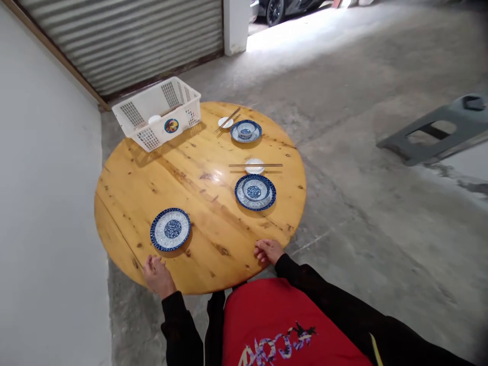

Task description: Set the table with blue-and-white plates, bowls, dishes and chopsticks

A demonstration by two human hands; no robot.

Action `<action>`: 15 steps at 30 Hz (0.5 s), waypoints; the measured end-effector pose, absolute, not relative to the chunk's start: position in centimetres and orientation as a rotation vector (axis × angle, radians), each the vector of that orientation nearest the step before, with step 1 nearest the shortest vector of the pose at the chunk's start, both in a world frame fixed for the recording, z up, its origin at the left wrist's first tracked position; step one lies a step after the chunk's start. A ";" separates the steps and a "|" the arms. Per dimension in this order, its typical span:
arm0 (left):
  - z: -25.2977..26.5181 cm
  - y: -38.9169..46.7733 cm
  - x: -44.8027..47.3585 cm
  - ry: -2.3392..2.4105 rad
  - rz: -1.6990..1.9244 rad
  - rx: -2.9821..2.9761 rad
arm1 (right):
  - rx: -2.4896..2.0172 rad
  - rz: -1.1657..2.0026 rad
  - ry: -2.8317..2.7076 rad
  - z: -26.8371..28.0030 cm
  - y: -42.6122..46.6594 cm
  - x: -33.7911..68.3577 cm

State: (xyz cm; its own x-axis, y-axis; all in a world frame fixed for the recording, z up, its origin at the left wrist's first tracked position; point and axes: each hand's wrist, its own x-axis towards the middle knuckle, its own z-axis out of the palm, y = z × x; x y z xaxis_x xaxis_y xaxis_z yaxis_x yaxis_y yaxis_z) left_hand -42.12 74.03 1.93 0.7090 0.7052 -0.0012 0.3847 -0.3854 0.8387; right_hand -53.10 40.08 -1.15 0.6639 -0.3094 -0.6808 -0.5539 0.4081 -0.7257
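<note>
Red cloth of a top with printed lettering fills the near middle, a black sleeve on either side. Left arm: its sleeve points forward and slightly left, the left hand lifted at the near left edge of the round wooden worktop. Its fingers are loosely bent and half open, pointing toward a blue-rimmed plate just beyond, which it does not touch. That plate lies flat on the near left part of the worktop.

Right arm: its sleeve slants in from the near right, bringing the right hand over the near right edge. Its fingers curl inward; whether they close fully, I cannot tell. Nearest to it, but apart, is a larger plate carrying a smaller patterned dish. Just beyond, chopsticks lie across a white saucer. Another plate sits farther off on the far right, and a white basket stands at the far left.
</note>
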 end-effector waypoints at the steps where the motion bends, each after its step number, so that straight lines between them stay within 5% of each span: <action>1: 2.5 72.8 -43.2 0.824 0.466 2.002 | -1.175 0.220 0.852 -0.9 39.9 -53.0; 8: 3.5 56.1 -50.5 0.558 0.272 1.919 | -1.317 0.262 0.510 1.3 30.9 -54.2; 15: 3.2 31.5 -55.1 -0.032 -0.379 1.874 | -1.378 0.095 0.549 3.3 15.3 -58.7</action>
